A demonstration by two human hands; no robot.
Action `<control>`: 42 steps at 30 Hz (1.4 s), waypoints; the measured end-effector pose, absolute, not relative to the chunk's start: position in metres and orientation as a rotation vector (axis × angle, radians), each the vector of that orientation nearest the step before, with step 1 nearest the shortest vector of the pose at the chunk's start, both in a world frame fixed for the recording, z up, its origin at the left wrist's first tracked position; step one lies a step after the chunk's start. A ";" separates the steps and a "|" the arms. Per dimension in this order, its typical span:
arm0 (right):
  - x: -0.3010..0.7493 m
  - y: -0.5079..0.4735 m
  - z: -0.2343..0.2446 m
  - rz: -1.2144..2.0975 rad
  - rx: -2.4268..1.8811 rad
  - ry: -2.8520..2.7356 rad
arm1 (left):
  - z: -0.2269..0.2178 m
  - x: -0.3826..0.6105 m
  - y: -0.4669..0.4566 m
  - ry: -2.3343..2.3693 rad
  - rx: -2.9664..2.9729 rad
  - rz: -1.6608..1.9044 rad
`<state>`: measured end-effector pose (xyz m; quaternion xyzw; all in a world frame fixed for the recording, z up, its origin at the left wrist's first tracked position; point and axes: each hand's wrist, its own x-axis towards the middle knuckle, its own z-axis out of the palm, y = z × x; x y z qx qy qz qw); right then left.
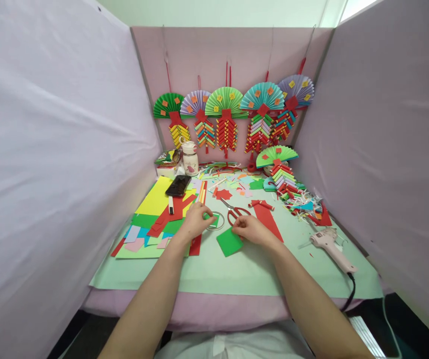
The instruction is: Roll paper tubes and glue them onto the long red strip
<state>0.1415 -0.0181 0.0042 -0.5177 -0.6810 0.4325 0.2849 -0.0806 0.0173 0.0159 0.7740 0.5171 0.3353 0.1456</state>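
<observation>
My left hand (196, 219) is closed, thumb and index finger pinched at a small green piece of paper (216, 218). That piece shows inside a thin, pale ring (222, 222), perhaps a roll of tape, which the fingers partly cover. My right hand (251, 228) pinches the upper right corner of a green paper square (228, 243), which lies over the mint sheet. Just beyond that hand are scissors with red handles (233, 211), their blades pointing away to the left. To its right lies a long red paper strip (268, 221) with small red paper rolls (261, 204) at its top.
Coloured paper sheets (154, 197) spread out at left, with a black phone (178, 185) on them. A white jar (190, 158) stands behind. Paper fans with firecracker strings (227, 104) hang on the back wall. A corded glue gun (330, 244) lies right, near paper scraps (306, 203).
</observation>
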 end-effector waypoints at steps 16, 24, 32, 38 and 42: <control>0.147 -0.021 -0.001 0.398 -1.567 -1.834 | 0.005 -0.079 0.025 1.804 2.208 0.930; 0.139 -0.019 -0.009 0.385 -1.475 -1.853 | 0.003 -0.071 0.023 2.156 2.208 0.489; 0.138 -0.020 -0.007 0.514 -1.328 -1.682 | 0.005 -0.066 0.022 1.734 2.139 1.165; 0.135 -0.021 0.002 0.950 -1.084 -1.459 | 0.011 -0.052 0.004 1.420 2.102 1.338; 0.135 -0.022 0.004 1.102 -1.010 -1.373 | 0.016 -0.048 -0.003 1.326 2.107 1.393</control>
